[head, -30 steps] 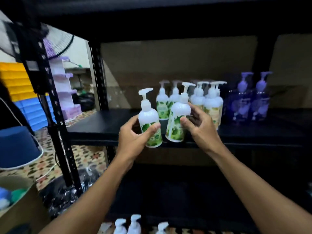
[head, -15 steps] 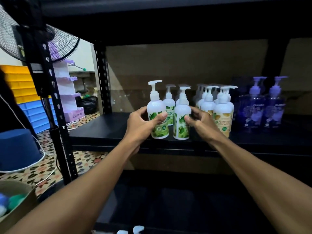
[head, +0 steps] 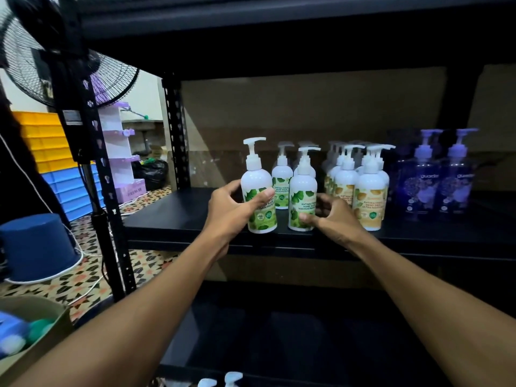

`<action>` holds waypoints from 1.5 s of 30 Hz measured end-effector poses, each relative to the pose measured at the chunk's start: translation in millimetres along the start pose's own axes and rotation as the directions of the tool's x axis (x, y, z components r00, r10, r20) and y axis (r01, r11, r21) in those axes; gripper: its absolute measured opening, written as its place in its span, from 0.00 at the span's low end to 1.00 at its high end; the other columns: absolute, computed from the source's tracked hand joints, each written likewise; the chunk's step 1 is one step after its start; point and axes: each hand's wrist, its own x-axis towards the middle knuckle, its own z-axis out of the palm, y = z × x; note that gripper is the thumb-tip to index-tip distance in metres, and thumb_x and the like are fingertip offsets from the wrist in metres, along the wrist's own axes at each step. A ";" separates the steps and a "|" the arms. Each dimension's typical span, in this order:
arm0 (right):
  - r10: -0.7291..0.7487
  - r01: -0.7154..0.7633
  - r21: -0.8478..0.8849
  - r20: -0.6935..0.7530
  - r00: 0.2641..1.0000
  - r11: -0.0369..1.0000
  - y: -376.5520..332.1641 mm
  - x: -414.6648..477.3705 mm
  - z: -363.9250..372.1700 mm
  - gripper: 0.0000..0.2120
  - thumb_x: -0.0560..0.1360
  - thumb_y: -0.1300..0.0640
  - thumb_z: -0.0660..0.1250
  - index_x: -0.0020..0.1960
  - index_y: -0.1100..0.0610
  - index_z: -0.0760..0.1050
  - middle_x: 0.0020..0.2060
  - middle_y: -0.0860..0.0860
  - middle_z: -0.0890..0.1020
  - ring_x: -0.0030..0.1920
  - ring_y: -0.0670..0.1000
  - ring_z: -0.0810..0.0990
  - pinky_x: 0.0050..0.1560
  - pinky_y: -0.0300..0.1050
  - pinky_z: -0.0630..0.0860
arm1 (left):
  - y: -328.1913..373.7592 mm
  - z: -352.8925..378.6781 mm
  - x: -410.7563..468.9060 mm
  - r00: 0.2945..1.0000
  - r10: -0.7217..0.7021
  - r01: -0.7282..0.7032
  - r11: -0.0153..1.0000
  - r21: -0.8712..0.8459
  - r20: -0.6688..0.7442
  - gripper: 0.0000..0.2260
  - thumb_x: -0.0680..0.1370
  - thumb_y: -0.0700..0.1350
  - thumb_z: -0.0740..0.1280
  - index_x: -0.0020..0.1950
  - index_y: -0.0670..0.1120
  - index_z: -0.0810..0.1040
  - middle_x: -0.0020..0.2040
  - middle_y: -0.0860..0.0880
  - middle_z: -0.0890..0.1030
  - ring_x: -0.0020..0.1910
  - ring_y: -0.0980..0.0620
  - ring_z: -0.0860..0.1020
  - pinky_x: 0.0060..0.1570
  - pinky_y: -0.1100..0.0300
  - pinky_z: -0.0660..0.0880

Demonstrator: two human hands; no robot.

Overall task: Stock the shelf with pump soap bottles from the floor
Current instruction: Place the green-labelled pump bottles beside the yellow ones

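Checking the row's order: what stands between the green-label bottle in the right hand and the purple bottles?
In the head view, a cluster of white yellow-label bottles stands between the green-label bottle the right hand holds and the purple bottles.

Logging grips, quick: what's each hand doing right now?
Left hand: closed round the left green-leaf bottle.
Right hand: closed round the neighbouring green-leaf bottle.

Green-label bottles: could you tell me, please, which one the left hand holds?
The leftmost bottle: the left hand grips it, while the right hand holds its neighbour.
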 end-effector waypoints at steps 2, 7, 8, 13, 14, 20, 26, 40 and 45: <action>0.008 -0.008 -0.006 -0.031 0.999 1.000 0.8 0.7 2.5 0.40 0.67 0.49 0.81 0.74 0.55 0.70 0.62 0.50 0.82 0.61 0.49 0.81 0.67 0.56 0.76 | -2.0 -1.2 -0.2 1.000 -0.001 0.001 1.000 0.008 -0.009 0.19 0.70 0.54 0.82 0.58 0.52 0.86 0.48 0.57 0.89 0.47 0.61 0.86 0.54 0.52 0.84; -0.002 -0.002 -0.046 -0.086 0.996 0.999 3.3 4.6 9.9 0.40 0.66 0.48 0.82 0.73 0.55 0.70 0.61 0.50 0.82 0.58 0.49 0.81 0.63 0.52 0.79 | -7.3 -3.2 -0.1 1.000 -0.010 0.011 0.999 0.030 -0.018 0.20 0.69 0.56 0.82 0.59 0.52 0.86 0.50 0.55 0.89 0.51 0.58 0.86 0.57 0.48 0.84; -0.012 0.006 -0.068 -0.087 0.996 0.998 2.9 4.3 10.0 0.39 0.67 0.48 0.81 0.73 0.55 0.70 0.61 0.49 0.82 0.58 0.49 0.81 0.63 0.51 0.79 | -8.1 -3.2 -0.3 1.000 -0.013 0.014 0.999 0.033 -0.019 0.20 0.69 0.56 0.82 0.58 0.53 0.86 0.50 0.55 0.89 0.51 0.58 0.86 0.56 0.49 0.84; -0.090 0.076 -0.362 -0.022 0.996 0.929 4.3 -5.0 4.8 0.39 0.71 0.35 0.74 0.75 0.53 0.67 0.67 0.52 0.79 0.65 0.54 0.78 0.68 0.56 0.74 | -10.8 -2.3 -0.7 1.000 -0.001 0.002 0.999 0.044 -0.019 0.21 0.68 0.56 0.82 0.58 0.53 0.86 0.50 0.55 0.89 0.49 0.60 0.86 0.53 0.56 0.83; -0.102 0.104 -0.445 0.027 0.994 0.889 5.0 -8.5 4.0 0.38 0.72 0.31 0.70 0.74 0.51 0.67 0.67 0.52 0.78 0.65 0.55 0.77 0.68 0.56 0.73 | -11.2 -1.8 -0.1 1.000 0.005 -0.004 0.999 0.050 -0.024 0.22 0.68 0.56 0.83 0.59 0.52 0.86 0.49 0.55 0.88 0.48 0.62 0.86 0.50 0.59 0.82; -0.059 0.116 -0.767 0.102 0.993 0.631 12.6 -20.4 6.9 0.39 0.78 0.26 0.46 0.76 0.53 0.62 0.65 0.56 0.74 0.66 0.58 0.72 0.64 0.55 0.71 | -12.5 13.3 13.0 0.994 0.008 -0.002 0.998 0.058 -0.109 0.25 0.64 0.55 0.85 0.57 0.51 0.86 0.47 0.56 0.88 0.45 0.64 0.85 0.43 0.67 0.81; -0.099 0.102 -0.863 0.060 0.993 0.495 19.3 -25.2 10.4 0.48 0.74 0.22 0.39 0.75 0.57 0.66 0.70 0.57 0.72 0.70 0.57 0.69 0.69 0.55 0.68 | -25.9 24.3 29.9 0.994 -0.005 0.015 0.996 0.082 -0.109 0.28 0.60 0.56 0.87 0.57 0.50 0.87 0.48 0.55 0.88 0.47 0.60 0.86 0.48 0.63 0.83; -0.080 0.036 -0.896 0.001 0.997 0.443 18.4 -28.2 16.3 0.50 0.74 0.22 0.38 0.80 0.56 0.61 0.79 0.53 0.66 0.78 0.53 0.65 0.74 0.51 0.64 | -49.4 22.7 42.4 0.998 -0.044 0.042 0.999 0.031 0.055 0.40 0.55 0.59 0.87 0.64 0.51 0.82 0.55 0.52 0.87 0.52 0.57 0.86 0.50 0.62 0.83; -0.076 0.018 -0.896 -0.017 0.997 0.444 15.2 -33.2 17.0 0.49 0.75 0.22 0.40 0.80 0.56 0.61 0.78 0.53 0.66 0.77 0.53 0.65 0.73 0.50 0.65 | -49.7 16.5 42.9 0.991 -0.100 0.099 0.995 0.020 0.085 0.34 0.61 0.48 0.88 0.64 0.48 0.81 0.56 0.48 0.86 0.55 0.51 0.86 0.52 0.58 0.84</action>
